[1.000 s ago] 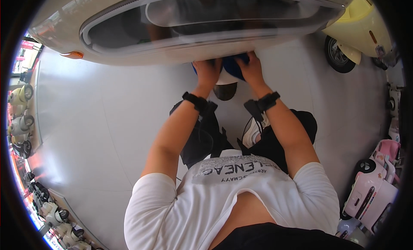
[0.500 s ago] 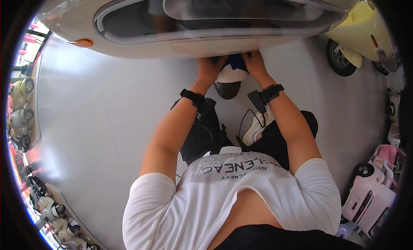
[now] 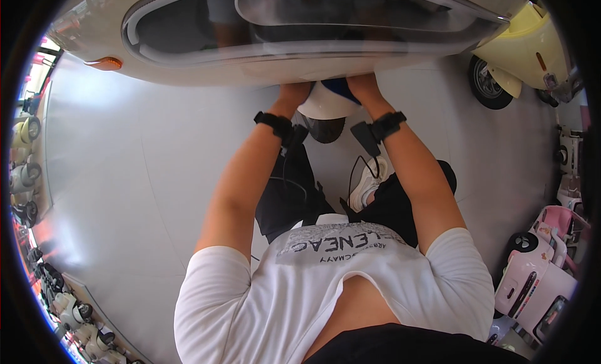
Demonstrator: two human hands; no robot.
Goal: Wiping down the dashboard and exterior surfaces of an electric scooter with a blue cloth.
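Note:
The cream front of a scooter (image 3: 206,75) spans the top of the view, with a dark glossy headlight panel (image 3: 181,32). Below its lower edge shows a cream front fender (image 3: 330,107) over a black tyre (image 3: 325,130). A piece of blue cloth (image 3: 339,87) lies on the fender, partly under the body. My left hand (image 3: 295,93) reaches beneath the edge, left of the fender; its fingers are hidden. On the other side, my right hand (image 3: 364,88) is against the cloth's right end, its fingers also out of sight behind the bodywork.
An orange turn signal (image 3: 105,63) sits on the scooter's left side. At the upper right stands a yellow scooter (image 3: 523,54); at the lower right, a pink ride-on toy car (image 3: 532,276). Several small scooters (image 3: 78,311) line the left edge. Black straps with small devices circle both wrists.
Both hands have gone further under the scooter's front, so fingers partly seen before are now hidden. Less of the blue cloth shows and more of the fender. The view has shifted slightly.

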